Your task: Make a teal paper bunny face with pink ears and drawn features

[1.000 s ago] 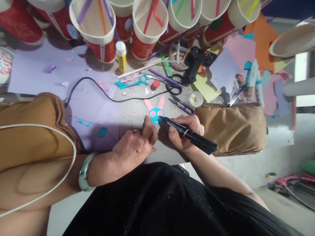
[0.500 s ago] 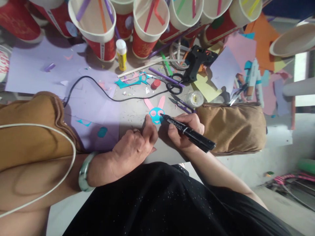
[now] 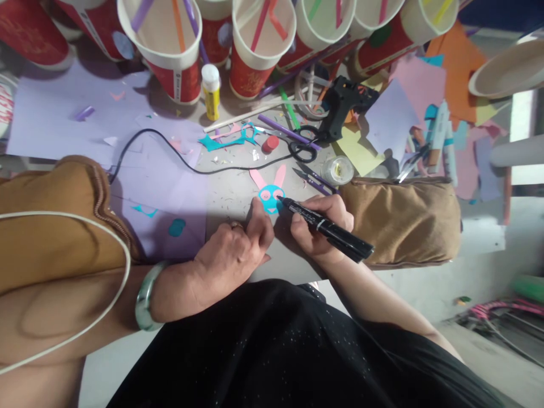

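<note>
A small paper rabbit face (image 3: 271, 205), blue with pink ears and pink round eyes, lies flat on the grey table. My right hand (image 3: 325, 226) is closed around a black marker (image 3: 329, 228), whose tip meets the eye on the right. The eye on the left has a dark drawn mark in it. With a fingertip, my left hand (image 3: 240, 243) presses the face's left edge; its other fingers are curled in, and nothing else shows in them. Just above the ears are a red cap (image 3: 270, 144) and black-handled scissors (image 3: 302, 151).
Paper cups (image 3: 250, 62) with straws line the back. A glue stick (image 3: 211, 93), a black glue gun (image 3: 340, 110) and a clear jar (image 3: 338, 170) stand or lie nearer. Brown cushions (image 3: 403, 221) flank my hands. Purple paper (image 3: 170, 187) and a black cord lie left.
The view has shifted very slightly. Both hands and the marker hold nearly the same pose, with the tip still at the eye on the right.
</note>
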The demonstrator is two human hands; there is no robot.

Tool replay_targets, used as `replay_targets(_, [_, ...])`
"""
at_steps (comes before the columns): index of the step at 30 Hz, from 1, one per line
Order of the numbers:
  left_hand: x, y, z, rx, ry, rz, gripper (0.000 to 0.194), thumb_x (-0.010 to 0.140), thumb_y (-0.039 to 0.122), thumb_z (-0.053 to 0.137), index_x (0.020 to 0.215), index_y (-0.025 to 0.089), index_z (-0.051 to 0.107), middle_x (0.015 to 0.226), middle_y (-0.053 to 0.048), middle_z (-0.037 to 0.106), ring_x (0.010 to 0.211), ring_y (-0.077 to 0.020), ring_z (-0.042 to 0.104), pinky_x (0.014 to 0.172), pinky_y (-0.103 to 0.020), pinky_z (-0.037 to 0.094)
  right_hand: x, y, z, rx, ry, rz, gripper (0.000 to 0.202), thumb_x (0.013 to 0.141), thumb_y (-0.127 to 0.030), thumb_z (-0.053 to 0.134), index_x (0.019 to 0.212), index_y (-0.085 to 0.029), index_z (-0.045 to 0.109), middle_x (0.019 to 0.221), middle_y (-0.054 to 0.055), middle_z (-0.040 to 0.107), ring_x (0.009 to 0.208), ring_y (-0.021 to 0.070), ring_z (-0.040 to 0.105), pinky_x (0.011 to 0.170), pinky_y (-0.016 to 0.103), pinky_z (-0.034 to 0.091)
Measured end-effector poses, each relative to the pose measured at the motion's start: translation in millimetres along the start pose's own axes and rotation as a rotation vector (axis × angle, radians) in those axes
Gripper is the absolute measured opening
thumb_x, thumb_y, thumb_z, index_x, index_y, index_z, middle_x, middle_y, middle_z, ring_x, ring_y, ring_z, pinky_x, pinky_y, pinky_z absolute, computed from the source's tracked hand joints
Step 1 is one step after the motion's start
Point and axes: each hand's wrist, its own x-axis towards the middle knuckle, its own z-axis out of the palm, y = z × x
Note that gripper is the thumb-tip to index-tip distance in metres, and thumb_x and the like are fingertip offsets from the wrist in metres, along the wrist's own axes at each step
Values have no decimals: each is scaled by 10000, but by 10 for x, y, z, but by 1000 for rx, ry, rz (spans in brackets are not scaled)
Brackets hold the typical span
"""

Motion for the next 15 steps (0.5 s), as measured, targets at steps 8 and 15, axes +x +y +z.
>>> replay_targets(8, [7,0,22,48,24,7,643,1017,438,596,1505,35,483,1595,-375,388,673,-208,716,583,-353,576,-2,-13,-3,-17,-7,14,160,823,-238,673,928,-260,554,704,-44,681,549,130,641,495,241,500])
replay_targets(15, [-20,9,83,57,51,-1,694,1011,464,607,1531,31,452,1600,-385,374,757,-220,737,608,-320,564,-8,-21,-15,-1,-21,36,154,835,-234,675,931,-264,559,702,-39,673,540,142,640,490,256,507])
